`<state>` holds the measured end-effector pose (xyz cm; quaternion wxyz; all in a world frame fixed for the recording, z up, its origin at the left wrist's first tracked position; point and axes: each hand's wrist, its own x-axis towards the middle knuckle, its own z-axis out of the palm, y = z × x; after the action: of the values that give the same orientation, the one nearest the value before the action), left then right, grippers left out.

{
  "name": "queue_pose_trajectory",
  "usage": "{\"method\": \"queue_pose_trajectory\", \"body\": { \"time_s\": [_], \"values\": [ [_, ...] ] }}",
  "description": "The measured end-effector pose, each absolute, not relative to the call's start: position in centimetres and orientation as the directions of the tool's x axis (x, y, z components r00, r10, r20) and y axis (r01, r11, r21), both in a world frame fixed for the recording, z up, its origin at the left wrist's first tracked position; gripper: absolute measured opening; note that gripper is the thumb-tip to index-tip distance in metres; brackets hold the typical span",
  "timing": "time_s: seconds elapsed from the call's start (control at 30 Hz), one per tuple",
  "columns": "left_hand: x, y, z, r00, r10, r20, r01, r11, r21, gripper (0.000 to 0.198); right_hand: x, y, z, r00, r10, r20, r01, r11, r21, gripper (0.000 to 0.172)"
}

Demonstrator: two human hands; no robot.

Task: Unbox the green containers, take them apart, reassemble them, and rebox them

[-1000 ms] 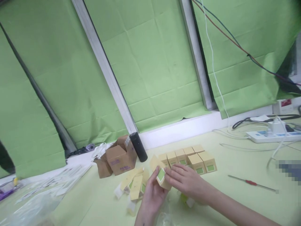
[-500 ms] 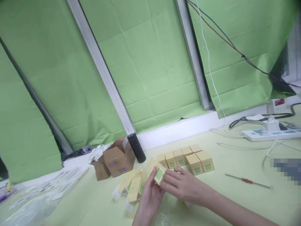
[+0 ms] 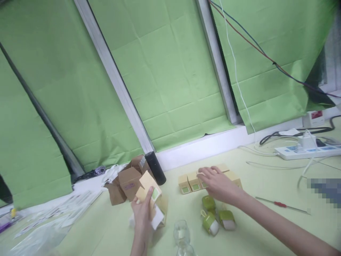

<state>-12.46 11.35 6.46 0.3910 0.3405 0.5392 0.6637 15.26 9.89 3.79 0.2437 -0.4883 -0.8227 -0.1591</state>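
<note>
On the left, my left hand (image 3: 142,209) is closed around a small pale-yellow carton (image 3: 150,186) with a green label and its flaps open. Other opened cartons (image 3: 165,209) lie behind and beside that hand, partly hidden. My right hand (image 3: 217,181) reaches over a row of closed small cartons (image 3: 195,180). Its bent fingers lie on one carton of the row, and the hand covers most of that carton. Below it, three green-and-white pouch-like items (image 3: 211,223) lie together on the table. A clear plastic piece (image 3: 182,233) lies between my hands.
Behind the cartons are an open brown cardboard box (image 3: 129,181) and a black cylinder (image 3: 155,169). To the right lie a thin rod with a red middle (image 3: 279,204) and a white power strip (image 3: 309,152) with cables. Papers and plastic film (image 3: 37,238) cover the left side.
My hands have parted. The left has moved left with the opened carton, while the right has left it and moved up to the carton row. The green-and-white items are now uncovered.
</note>
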Motion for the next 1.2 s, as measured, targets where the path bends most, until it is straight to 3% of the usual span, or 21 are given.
{"method": "queue_pose_trajectory", "body": {
  "time_s": [0.13,0.23,0.3,0.37,0.43,0.5,0.57,0.63,0.73,0.8,1.0,1.13,1.2],
  "values": [
    [-15.4,11.5,6.3,-0.615,0.755,0.228,0.337,-0.01,0.942,0.071,18.7,11.7,2.8,-0.255,0.844,0.472,0.945,0.321,-0.065,0.032],
    [-15.5,11.4,5.8,-0.644,0.652,0.4,0.57,0.061,0.819,0.082,19.9,12.2,1.9,-0.225,0.882,0.415,0.951,0.292,-0.105,0.037],
    [-14.8,11.5,5.8,-0.555,0.585,0.591,0.735,0.013,0.678,0.074,20.1,12.2,1.8,-0.23,0.893,0.387,0.945,0.3,-0.128,0.045],
    [-13.5,11.3,5.8,-0.346,0.564,0.75,0.856,-0.139,0.499,0.064,20.0,11.9,2.3,-0.259,0.897,0.358,0.931,0.33,-0.153,0.051],
    [-11.5,10.6,5.4,-0.101,0.65,0.753,0.835,-0.357,0.42,0.061,19.7,11.3,3.3,-0.313,0.888,0.336,0.904,0.387,-0.179,0.051],
    [-9.0,9.2,4.5,0.127,0.795,0.593,0.697,-0.497,0.517,0.067,19.3,10.2,4.7,-0.381,0.858,0.344,0.862,0.464,-0.203,0.05],
    [-6.6,7.6,3.3,0.317,0.843,0.434,0.621,-0.531,0.576,0.076,18.5,8.9,6.2,-0.442,0.816,0.372,0.811,0.541,-0.222,0.046],
    [-4.8,6.4,2.4,0.418,0.831,0.366,0.599,-0.555,0.577,0.076,17.5,7.5,7.5,-0.485,0.782,0.391,0.751,0.602,-0.273,0.04],
    [-4.1,5.9,2.0,0.402,0.808,0.431,0.591,-0.589,0.551,0.063,15.9,6.0,8.4,-0.504,0.75,0.428,0.644,0.657,-0.392,0.042],
    [-4.4,6.1,2.3,0.36,0.796,0.486,0.601,-0.596,0.532,0.062,14.9,5.6,8.1,-0.495,0.718,0.49,0.619,0.687,-0.381,0.046],
    [-5.3,6.2,3.4,0.328,0.802,0.498,0.672,-0.569,0.474,0.075,13.3,6.1,6.0,-0.554,0.533,0.639,0.679,0.734,-0.024,0.049],
    [-5.3,6.1,3.3,0.295,0.812,0.504,0.634,-0.561,0.533,0.071,13.6,6.0,6.2,-0.556,0.444,0.702,0.663,0.747,0.053,0.019],
    [-5.4,6.3,3.2,0.316,0.813,0.488,0.589,-0.572,0.571,0.065,13.9,5.4,7.1,-0.551,0.476,0.685,0.629,0.776,-0.033,0.008]
  ]
}}
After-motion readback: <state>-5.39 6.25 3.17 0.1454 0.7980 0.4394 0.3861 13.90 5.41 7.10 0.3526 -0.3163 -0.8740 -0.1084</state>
